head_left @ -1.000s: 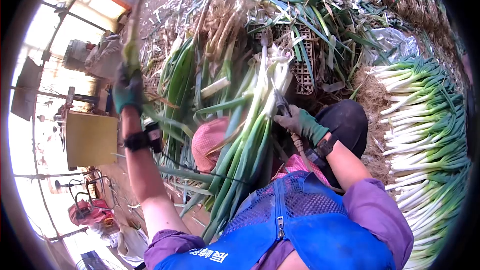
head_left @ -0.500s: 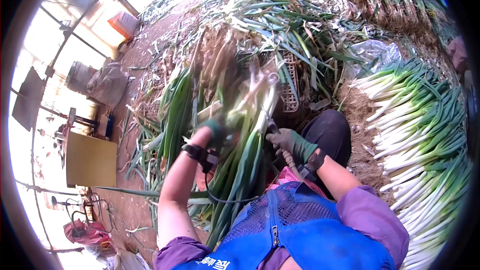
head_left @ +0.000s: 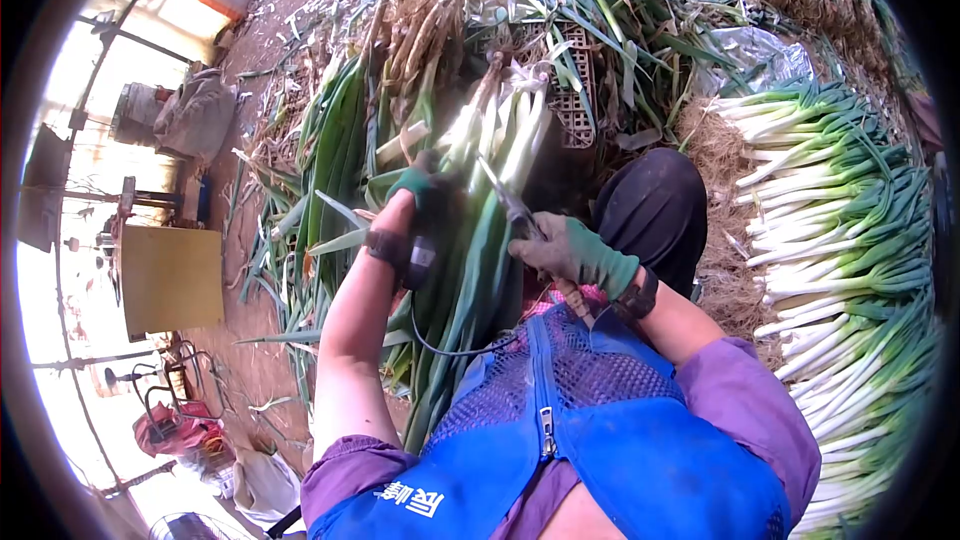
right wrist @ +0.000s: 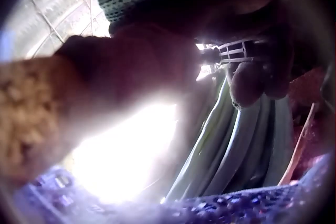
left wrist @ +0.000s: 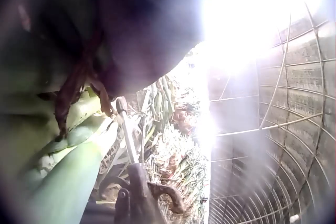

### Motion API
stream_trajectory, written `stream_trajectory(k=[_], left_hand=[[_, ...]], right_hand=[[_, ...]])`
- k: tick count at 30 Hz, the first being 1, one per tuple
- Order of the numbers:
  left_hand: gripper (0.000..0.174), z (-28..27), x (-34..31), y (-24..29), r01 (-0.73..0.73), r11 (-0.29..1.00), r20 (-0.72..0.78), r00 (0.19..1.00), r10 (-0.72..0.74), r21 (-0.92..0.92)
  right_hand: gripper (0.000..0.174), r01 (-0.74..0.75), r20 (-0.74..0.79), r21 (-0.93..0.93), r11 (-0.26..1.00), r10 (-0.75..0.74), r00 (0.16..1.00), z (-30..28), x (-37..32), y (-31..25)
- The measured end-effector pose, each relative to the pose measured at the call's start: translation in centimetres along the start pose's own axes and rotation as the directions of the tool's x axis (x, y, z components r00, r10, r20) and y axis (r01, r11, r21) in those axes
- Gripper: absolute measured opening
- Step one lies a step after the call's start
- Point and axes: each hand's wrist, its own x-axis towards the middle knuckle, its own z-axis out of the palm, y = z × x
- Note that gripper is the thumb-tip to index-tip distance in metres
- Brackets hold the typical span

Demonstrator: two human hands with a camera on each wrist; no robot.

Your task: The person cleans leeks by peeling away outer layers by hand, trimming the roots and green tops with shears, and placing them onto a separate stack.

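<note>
A bunch of large green onions (head_left: 480,230) lies across the lap, white shafts away from the body and green leaves toward it. In the head view my gloved right hand (head_left: 575,248) grips an air blow gun (head_left: 518,215), its thin nozzle angled over the shafts. The gun's metal body and nozzle (left wrist: 127,134) also appear in the left wrist view, close to a thick stalk (left wrist: 73,182). My gloved left hand (head_left: 425,195) is over the left side of the bunch; its fingers are dark and blurred, so I cannot tell their grip. Brown withered strips (left wrist: 79,87) hang beneath it.
Cleaned green onions (head_left: 810,240) lie in a long row on the right, roots inward. Uncleaned ones (head_left: 345,140) are heaped at left. Ahead stands a plastic crate (head_left: 575,105) under loose leaves. A yellow board (head_left: 172,280) stands far left. A cable runs from the left wrist.
My left hand, first out at far left holding a stalk upright, has come back in over the bunch. My right hand, still with the blow gun, has shifted slightly left and toward the body.
</note>
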Motion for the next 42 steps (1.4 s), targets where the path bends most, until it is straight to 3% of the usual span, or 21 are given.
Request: stream_trajectory(k=[1, 8, 12, 14, 15, 16, 18, 21, 23, 24, 25, 28, 29, 30, 31, 32, 33, 35, 37, 41, 42], left_hand=[[0.07, 0.4, -0.6, 0.0, -0.076, 0.987, 0.014, 0.997, 0.079, -0.139], [0.051, -0.1, -0.3, -0.5, -0.001, 0.959, 0.134, 0.99, 0.041, -0.284], [0.046, -0.5, 0.3, -1.0, -0.001, 0.999, 0.139, 0.99, 0.006, -0.032], [0.046, -0.6, 2.1, -3.0, -0.089, 0.996, 0.184, 0.979, 0.089, -0.007], [0.044, 0.2, -0.4, -1.3, -0.076, 0.99, 0.171, 0.981, 0.096, -0.121], [0.043, -0.1, 0.1, -1.6, -0.068, 0.996, 0.169, 0.983, 0.077, -0.058], [0.042, -1.0, 1.1, -2.3, -0.049, 0.997, 0.158, 0.987, 0.038, 0.066], [0.038, -1.5, 0.4, -2.9, -0.037, 0.999, 0.151, 0.988, 0.032, 0.03], [0.035, -3.3, 3.1, -5.7, -0.448, 0.814, 0.299, 0.887, 0.352, 0.369], [0.032, -2.9, 1.7, -4.2, -0.16, 0.987, 0.268, 0.952, 0.151, 0.013], [0.029, -2.4, 0.2, -2.6, 0.139, 0.919, 0.224, 0.973, -0.058, -0.368], [0.029, -4.1, 3.5, -5.6, 0.13, 0.868, 0.257, 0.967, -0.003, -0.478], [0.029, -4.4, 2.8, -4.9, 0.097, 0.887, 0.271, 0.962, 0.033, -0.451], [0.031, -4.8, 3.6, -5.6, 0.062, 0.919, 0.204, 0.979, 0.02, -0.389], [0.031, -5.5, 4.3, -6.9, -0.243, 0.962, 0.17, 0.95, 0.262, -0.126], [0.031, -5.9, 4.6, -7.6, -0.516, 0.843, 0.204, 0.851, 0.485, 0.149], [0.03, -5.6, 5.5, -8.0, -0.221, 0.933, 0.151, 0.951, 0.271, -0.285], [0.022, -6.1, 7.4, -9.4, -0.323, 0.943, 0.125, 0.935, 0.331, -0.079], [0.021, -5.0, 4.9, -6.4, 0.06, 0.866, 0.187, 0.982, 0.039, -0.496], [0.024, -4.4, 3.9, -5.5, 0.014, 0.903, 0.059, 0.998, 0.012, -0.428], [0.023, -4.8, 4.6, -6.2, -0.114, 0.99, 0.021, 0.993, 0.116, -0.077]], right_hand=[[0.036, -0.037, -0.007, 0.032, 0.999, 0.037, 0.999, -0.1, 0.4, 0.0], [0.041, 0.008, 0.052, 0.101, 0.995, -0.013, 0.999, -0.1, 3.6, 1.3], [0.046, -0.112, 0.079, 0.04, 0.993, 0.109, 0.991, -3.7, 7.7, -1.9], [0.046, 0.042, -0.069, -0.087, 0.995, -0.048, 0.996, -4.4, 12.0, -1.0], [0.046, -0.068, -0.016, 0.059, 0.996, 0.069, 0.997, -5.3, 13.0, -1.5], [0.048, -0.188, 0.037, 0.193, 0.963, 0.185, 0.982, -6.1, 13.9, -2.0], [0.047, -0.17, -0.085, 0.093, 0.981, 0.178, 0.98, -6.8, 15.8, -1.9], [0.049, -0.159, -0.039, -0.036, 0.987, 0.157, 0.987, -6.1, 16.5, -2.2], [0.049, -0.118, 0.013, -0.054, 0.992, 0.118, 0.993, -5.0, 14.8, -1.6], [0.047, -0.186, 0.08, -0.104, 0.977, 0.194, 0.978, -4.8, 13.5, -2.3], [0.046, -0.207, 0.113, -0.096, 0.974, 0.217, 0.97, -4.8, 10.8, -4.0], [0.044, -0.06, 0.192, -0.112, 0.992, 0.081, 0.978, -3.4, 9.1, -1.1], [0.04, -0.194, 0.258, 0.045, 0.98, 0.176, 0.95, -2.8, 7.5, -0.4], [0.035, -0.067, 0.254, -0.079, 0.995, 0.085, 0.963, -2.7, 5.4, -1.9], [0.037, -0.067, 0.259, -0.053, 0.996, 0.079, 0.963, -2.5, 3.8, -2.7], [0.041, -0.068, 0.263, -0.025, 0.997, 0.072, 0.962, -2.4, 2.9, -3.0], [0.04, -0.082, 0.274, -0.022, 0.996, 0.085, 0.958, -2.4, 2.7, -2.8], [0.041, -0.113, 0.305, 0.025, 0.993, 0.1, 0.947, -2.6, 2.6, -2.9], [0.041, -0.121, 0.31, 0.031, 0.992, 0.106, 0.945, -2.5, 2.6, -3.1], [0.041, -0.121, 0.277, -0.023, 0.992, 0.123, 0.953, -1.8, 2.5, -2.8], [0.041, -0.125, 0.273, -0.032, 0.992, 0.129, 0.953, -1.6, 2.5, -2.7]])
